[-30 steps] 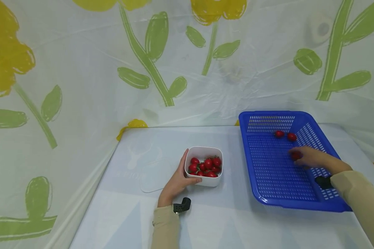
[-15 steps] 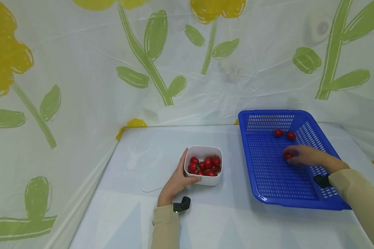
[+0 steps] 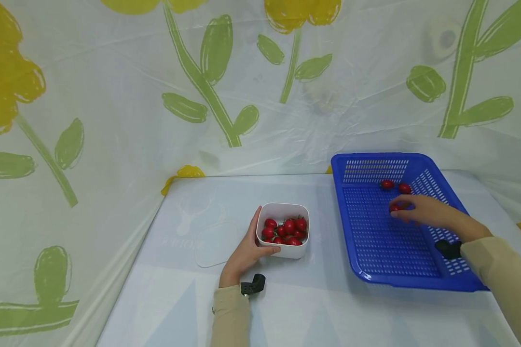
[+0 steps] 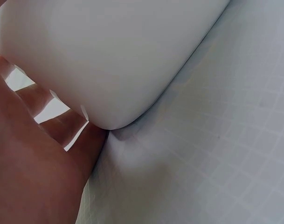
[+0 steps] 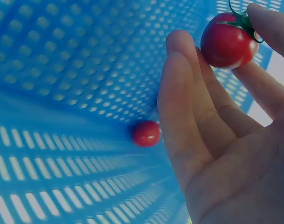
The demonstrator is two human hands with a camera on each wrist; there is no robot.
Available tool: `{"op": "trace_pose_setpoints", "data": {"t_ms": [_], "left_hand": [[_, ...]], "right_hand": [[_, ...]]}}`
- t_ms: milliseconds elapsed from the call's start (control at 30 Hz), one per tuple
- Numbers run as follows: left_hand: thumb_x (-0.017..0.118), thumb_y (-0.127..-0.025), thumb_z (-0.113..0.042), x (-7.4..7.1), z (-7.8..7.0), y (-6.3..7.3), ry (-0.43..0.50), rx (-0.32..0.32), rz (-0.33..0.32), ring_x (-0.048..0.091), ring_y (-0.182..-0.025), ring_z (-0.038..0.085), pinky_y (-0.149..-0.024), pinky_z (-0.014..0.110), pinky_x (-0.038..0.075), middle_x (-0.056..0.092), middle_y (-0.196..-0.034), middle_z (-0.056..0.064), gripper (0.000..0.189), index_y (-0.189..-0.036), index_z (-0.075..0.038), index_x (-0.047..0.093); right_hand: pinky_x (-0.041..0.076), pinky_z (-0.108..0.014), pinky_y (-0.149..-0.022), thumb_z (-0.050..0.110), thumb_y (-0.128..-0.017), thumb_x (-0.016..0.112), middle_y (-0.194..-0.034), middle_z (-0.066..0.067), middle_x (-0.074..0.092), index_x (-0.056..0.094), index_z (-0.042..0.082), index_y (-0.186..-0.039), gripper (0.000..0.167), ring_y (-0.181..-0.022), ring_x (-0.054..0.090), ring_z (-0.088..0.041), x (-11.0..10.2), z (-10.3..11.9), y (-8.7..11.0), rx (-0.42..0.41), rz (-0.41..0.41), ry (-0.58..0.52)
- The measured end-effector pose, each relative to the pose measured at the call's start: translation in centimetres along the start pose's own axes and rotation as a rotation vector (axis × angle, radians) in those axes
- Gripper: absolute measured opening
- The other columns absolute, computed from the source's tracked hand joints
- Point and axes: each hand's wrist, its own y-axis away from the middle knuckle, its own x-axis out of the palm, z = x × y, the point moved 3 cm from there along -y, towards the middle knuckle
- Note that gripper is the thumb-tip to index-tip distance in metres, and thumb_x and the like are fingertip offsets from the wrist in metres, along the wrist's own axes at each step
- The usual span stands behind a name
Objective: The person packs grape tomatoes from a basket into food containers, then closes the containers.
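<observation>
A white square container [image 3: 282,253] with several red cherry tomatoes [image 3: 289,226] in it stands mid-table. My left hand [image 3: 243,253] holds it at its near left corner, thumb along the near wall and fingers along the left wall. Over the blue basket [image 3: 345,226], my right hand [image 3: 434,212] pinches a cherry tomato [image 5: 228,42] by its green-stemmed end, thumb against fingers. It hangs above the basket floor in the right wrist view. Two more tomatoes, one at the back [image 3: 387,184] and one beside it [image 3: 404,188], lie at the basket's far end.
A thin clear lid [image 3: 214,248] lies flat on the table left of the container. A white flowered curtain [image 3: 286,135] hangs at the table's far edge. The basket's raised, slotted walls stand between my right hand and the container.
My right hand has lifted the tomato off the basket floor and moved it slightly left and away from me. The left hand and container have stayed in place.
</observation>
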Motion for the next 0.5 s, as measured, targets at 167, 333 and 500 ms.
{"op": "trace_pose_setpoints", "data": {"t_ms": [167, 333, 500], "left_hand": [[0.076, -0.071, -0.020, 0.0, -0.1, -0.1, 0.006, 0.002, 0.007, 0.020, -0.130, 0.022, -0.100, 0.045, 0.026, 0.019, -0.144, 0.000, 0.102, -0.143, -0.034, 0.004], [0.076, -0.071, -0.020, 0.1, 0.0, -0.2, 0.004, 0.005, 0.004, 0.020, -0.130, 0.022, -0.100, 0.046, 0.026, 0.020, -0.143, -0.002, 0.102, -0.142, -0.035, 0.004], [0.076, -0.071, -0.022, -0.1, 0.1, 0.2, -0.020, -0.015, -0.007, 0.019, -0.130, 0.021, -0.101, 0.047, 0.024, 0.019, -0.144, -0.003, 0.101, -0.142, -0.038, 0.005]], "right_hand": [[0.049, -0.038, -0.065, 0.045, -0.086, 0.053, -0.098, -0.013, 0.060, 0.048, 0.002, -0.122, 0.057, -0.080, 0.057, -0.022, -0.5, 1.4, 0.7, -0.017, -0.065, 0.002], [0.049, -0.043, -0.070, 0.045, -0.086, 0.052, -0.103, -0.015, 0.060, 0.052, 0.004, -0.118, 0.052, -0.082, 0.060, -0.022, -0.7, 3.3, 1.7, -0.063, -0.161, -0.001], [0.045, -0.050, -0.074, 0.045, -0.086, 0.053, -0.100, -0.011, 0.061, 0.054, 0.008, -0.118, 0.049, -0.085, 0.058, -0.025, -0.2, 5.6, 2.9, -0.097, -0.246, 0.046]]}}
